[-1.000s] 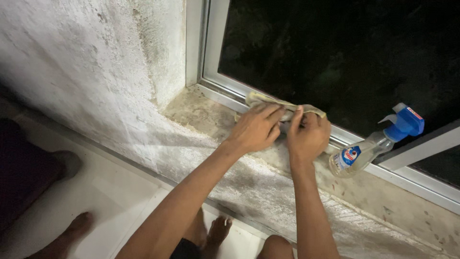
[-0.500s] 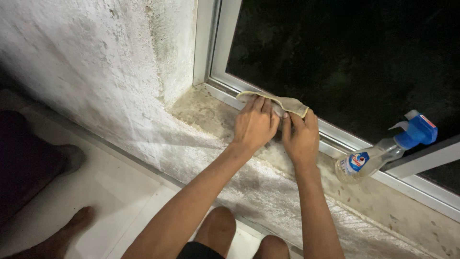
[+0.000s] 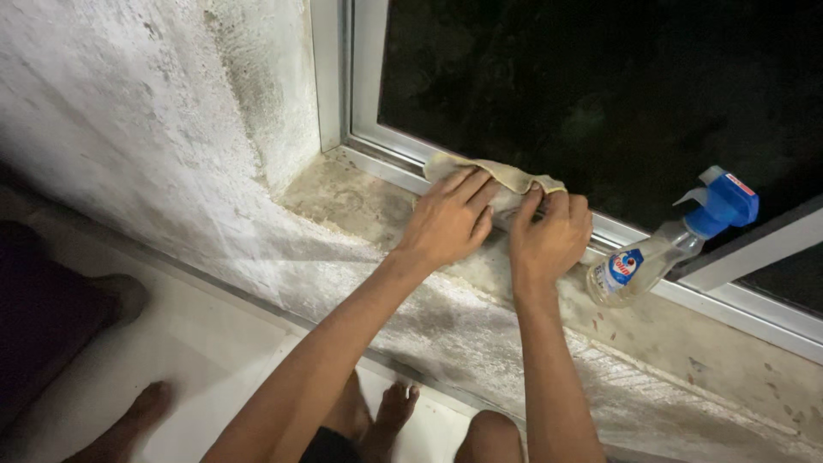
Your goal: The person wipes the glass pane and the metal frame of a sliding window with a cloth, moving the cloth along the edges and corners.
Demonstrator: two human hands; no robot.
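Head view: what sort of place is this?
Probably a home, at a window by night: both hands, left hand and right hand, press a cloth on the stained sill beside a spray bottle.

Spray bottle blocks sill rightward; leftward sill free to wall.

One beige cloth and one clear spray bottle with a blue trigger head lie on the window sill; two hands, left hand and right hand.
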